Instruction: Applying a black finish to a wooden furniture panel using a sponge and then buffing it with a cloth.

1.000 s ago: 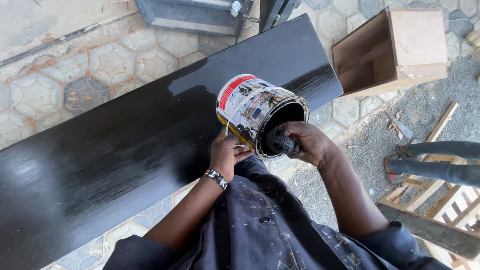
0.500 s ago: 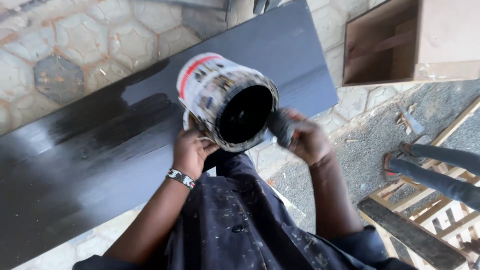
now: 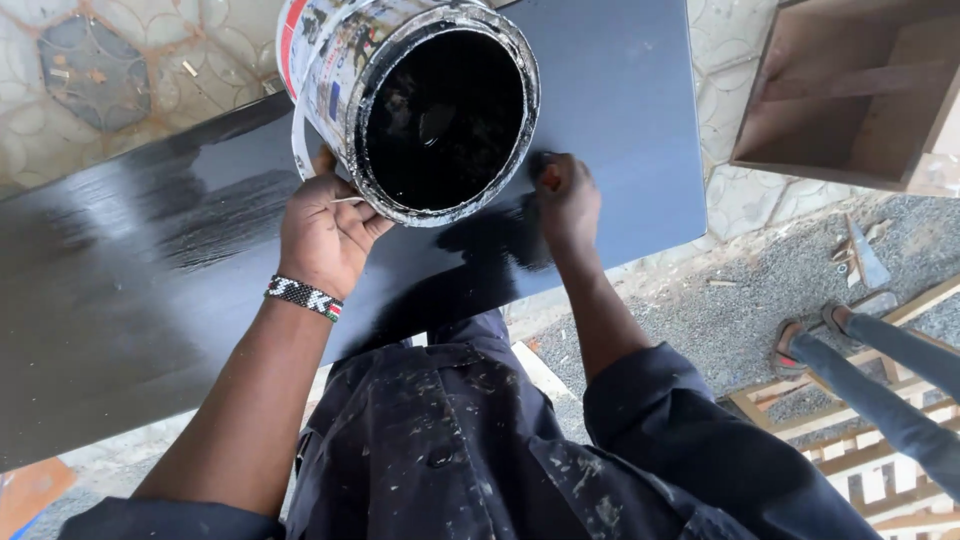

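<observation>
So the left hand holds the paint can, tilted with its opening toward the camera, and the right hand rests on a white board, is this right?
Not quite: the board is glossy black, not white, as the head view shows. The left hand does hold the tilted paint can, and the right hand rests on the board.

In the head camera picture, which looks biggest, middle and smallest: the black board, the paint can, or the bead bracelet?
1. Long black painted board, biggest.
2. Round metal paint can held in the left hand; being near the camera enlarges it.
3. Beaded wristband, smallest.

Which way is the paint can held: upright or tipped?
Tipped. The left hand holds the paint can on its side, its open mouth facing the camera, with a black-coated inside showing.
</observation>
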